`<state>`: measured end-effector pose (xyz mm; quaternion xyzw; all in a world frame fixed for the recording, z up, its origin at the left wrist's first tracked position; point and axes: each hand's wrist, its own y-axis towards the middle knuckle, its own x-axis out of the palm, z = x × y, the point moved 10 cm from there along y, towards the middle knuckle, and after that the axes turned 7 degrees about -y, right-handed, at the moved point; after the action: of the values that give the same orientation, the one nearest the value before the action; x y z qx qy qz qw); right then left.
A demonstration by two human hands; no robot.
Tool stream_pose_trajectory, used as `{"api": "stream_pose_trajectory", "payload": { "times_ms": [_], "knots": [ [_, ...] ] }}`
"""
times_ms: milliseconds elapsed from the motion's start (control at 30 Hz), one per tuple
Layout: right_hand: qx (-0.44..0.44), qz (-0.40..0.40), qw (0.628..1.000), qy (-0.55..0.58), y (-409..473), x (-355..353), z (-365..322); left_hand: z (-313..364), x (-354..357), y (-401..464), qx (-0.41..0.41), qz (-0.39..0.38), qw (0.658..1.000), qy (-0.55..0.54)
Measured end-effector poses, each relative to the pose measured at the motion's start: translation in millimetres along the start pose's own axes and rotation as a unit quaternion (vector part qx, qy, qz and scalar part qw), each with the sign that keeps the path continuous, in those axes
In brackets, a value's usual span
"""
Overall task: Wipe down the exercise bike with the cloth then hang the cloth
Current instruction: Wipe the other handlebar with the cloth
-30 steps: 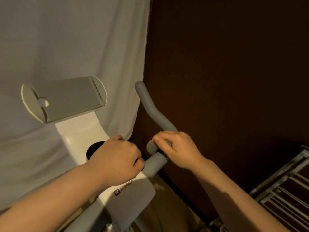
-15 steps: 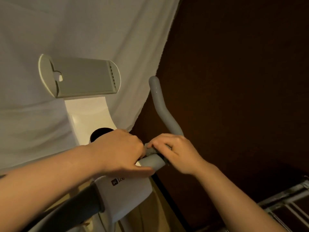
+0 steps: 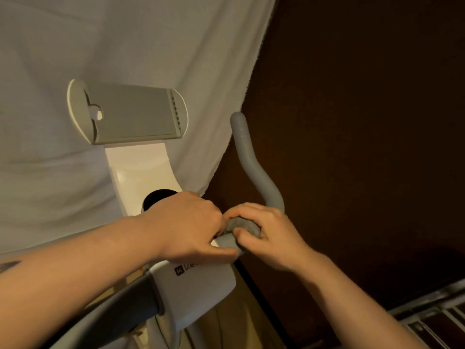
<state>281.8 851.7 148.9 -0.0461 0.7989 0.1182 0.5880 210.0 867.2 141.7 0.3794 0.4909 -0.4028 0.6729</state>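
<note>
head view: the white exercise bike [image 3: 201, 280] fills the lower middle, and everything else is placed from its white column. the right hand [image 3: 273, 235] sits just right of the column, fingers curled round a small grey cloth [image 3: 242, 225] bunched against the base of the right handlebar [image 3: 254, 170]; the thumb presses in from below, so the cloth is pinched between thumb and fingers. the left hand [image 3: 186, 227] lies over the top of the column, knuckles up, its fingers curled toward the same spot and touching the right hand's fingertips; the thumb runs along the underside of the grey bar. whether the left hand's fingers also grip the cloth or only the bar, i cannot tell, since the knuckles hide them. the grey handlebar rises up and away from the hands, curving to a rounded tip. above the column stands the flat grey tablet holder [image 3: 130, 114]. behind it hangs a pale sheet [image 3: 125, 41], with a dark wall [image 3: 364, 122] to the column's right. a metal rack [image 3: 432, 316] shows at far lower right of the column, well apart from the hands.
</note>
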Motion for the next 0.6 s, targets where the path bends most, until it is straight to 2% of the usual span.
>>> {"api": "stream_pose_trajectory", "payload": {
  "times_ms": [67,167,233,300,400,433,533,600],
  "knots": [
    [0.02,0.025,0.999,-0.043,5,-14,19,-2,1,1,-0.002,-0.009,1.0,0.017],
    [0.048,0.064,0.996,0.026,-2,-9,19,-3,3,1,-0.003,-0.01,1.0,0.021],
    [0.018,0.034,0.998,0.046,-5,-5,11,0,1,1,-0.002,-0.006,1.0,0.023],
    [0.012,0.017,1.0,-0.003,1,-10,26,-2,1,0,-0.008,-0.01,1.0,0.024],
    [0.059,0.111,0.992,-0.016,-3,-21,31,-3,4,0,-0.007,-0.02,0.999,0.037],
    [0.049,0.127,0.991,-0.013,-7,-16,21,-3,5,0,-0.004,-0.021,0.999,0.042],
    [-0.007,0.094,0.995,-0.037,-9,-9,15,-1,6,1,-0.007,-0.023,0.999,0.044],
    [0.011,0.1,0.993,-0.06,-2,-26,37,-2,5,1,-0.012,-0.029,0.998,0.053]
  ]
}}
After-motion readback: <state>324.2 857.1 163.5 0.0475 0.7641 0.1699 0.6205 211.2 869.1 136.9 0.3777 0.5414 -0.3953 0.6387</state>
